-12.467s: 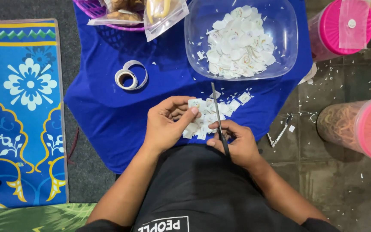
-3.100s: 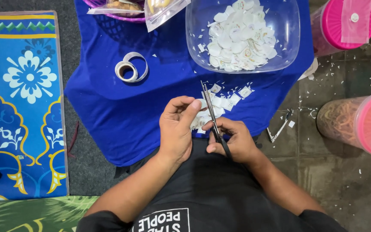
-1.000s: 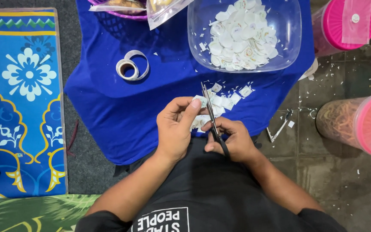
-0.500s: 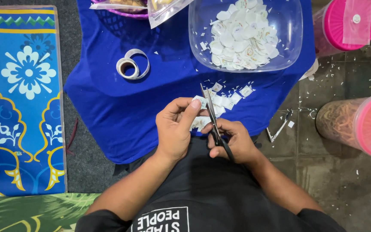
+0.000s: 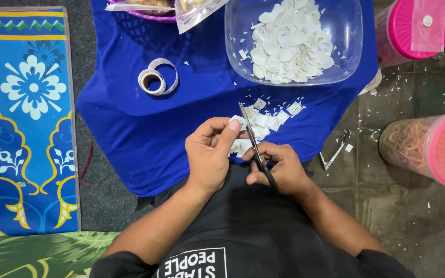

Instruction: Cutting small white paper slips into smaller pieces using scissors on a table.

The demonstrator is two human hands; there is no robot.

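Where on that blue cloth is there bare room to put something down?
The widest bare stretch of the blue cloth lies between the tape roll and the left hand. It is crowded by the clear bowl, the paper pieces below it, and the scissors in the right hand.

Right hand (image 5: pixel 279 167) grips scissors (image 5: pixel 251 139); left hand (image 5: pixel 209 152) pinches paper piece (image 5: pixel 239 122).

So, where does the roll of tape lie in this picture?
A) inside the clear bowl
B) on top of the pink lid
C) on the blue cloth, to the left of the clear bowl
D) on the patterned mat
C: the roll of tape rests on the blue cloth, left of the clear bowl, which holds only cut white paper pieces.
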